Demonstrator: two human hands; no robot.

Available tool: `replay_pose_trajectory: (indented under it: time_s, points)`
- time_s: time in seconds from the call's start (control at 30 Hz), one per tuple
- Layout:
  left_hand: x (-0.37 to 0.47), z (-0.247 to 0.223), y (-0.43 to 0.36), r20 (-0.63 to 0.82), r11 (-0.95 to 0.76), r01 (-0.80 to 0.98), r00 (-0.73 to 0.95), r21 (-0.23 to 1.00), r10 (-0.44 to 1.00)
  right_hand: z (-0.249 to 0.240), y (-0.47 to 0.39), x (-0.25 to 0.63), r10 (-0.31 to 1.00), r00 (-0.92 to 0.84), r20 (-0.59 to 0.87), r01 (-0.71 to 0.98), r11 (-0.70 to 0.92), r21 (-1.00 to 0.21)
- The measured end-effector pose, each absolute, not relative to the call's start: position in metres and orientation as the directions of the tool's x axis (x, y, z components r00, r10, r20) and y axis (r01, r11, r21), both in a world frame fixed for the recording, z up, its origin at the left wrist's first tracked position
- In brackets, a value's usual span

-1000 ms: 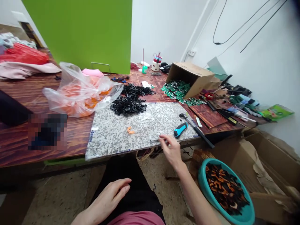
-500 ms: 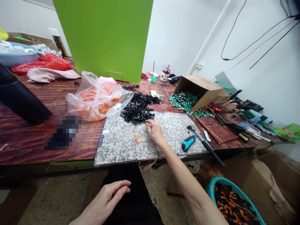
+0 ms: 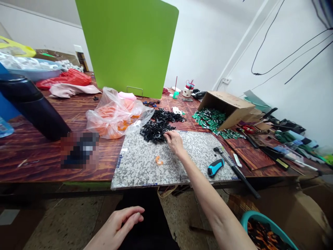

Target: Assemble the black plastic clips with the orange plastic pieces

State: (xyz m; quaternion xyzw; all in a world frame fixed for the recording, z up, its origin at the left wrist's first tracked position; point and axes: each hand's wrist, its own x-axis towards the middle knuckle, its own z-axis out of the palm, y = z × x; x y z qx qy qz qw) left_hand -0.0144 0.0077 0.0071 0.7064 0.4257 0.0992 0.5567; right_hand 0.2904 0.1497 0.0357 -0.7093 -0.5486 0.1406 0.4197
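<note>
My right hand (image 3: pixel 174 140) reaches over the speckled stone slab (image 3: pixel 140 173) to the near right edge of a pile of small black plastic parts (image 3: pixel 153 131). Its thumb and fingers are pinched on a black plastic part at that edge, mostly hidden by the fingertips. On the slab, left of and nearer than this hand, lies a single orange plastic part (image 3: pixel 159 160). My left hand (image 3: pixel 126 222) hovers above my lap, below the table edge. Its fingers are loosely bent, the thumb is apart from them, and nothing shows between.
A clear bag of orange parts (image 3: pixel 117 118) lies left of the pile. Right of it, a tipped cardboard box (image 3: pixel 231 107) spills green circuit boards (image 3: pixel 210 118). A blue-handled tool (image 3: pixel 215 168) and a hammer (image 3: pixel 239 173) lie right. A teal tub (image 3: pixel 270 217) stands below.
The camera view has shifted slightly, so the scene sits further right and lower. My right hand's fingertips have closed in at the black pile's edge. My left hand stays nearly still.
</note>
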Motion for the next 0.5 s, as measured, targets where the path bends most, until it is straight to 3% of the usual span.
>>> replay_pose_trajectory:
  time_s: [0.23, 0.5]
  points:
    - [0.014, 0.028, 0.026, -0.231, 0.093, 0.239, 0.652, 0.967, 0.723, 0.039, 0.115, 0.258, 0.923, 0.382, 0.056, 0.132, 0.006, -0.991]
    - [0.062, 0.027, 0.044, -0.025, 0.089, -0.128, 0.435, 0.988, 0.9, 0.051, 0.041, 0.189, 0.971, 0.19, -0.143, -0.379, -0.062, -0.923]
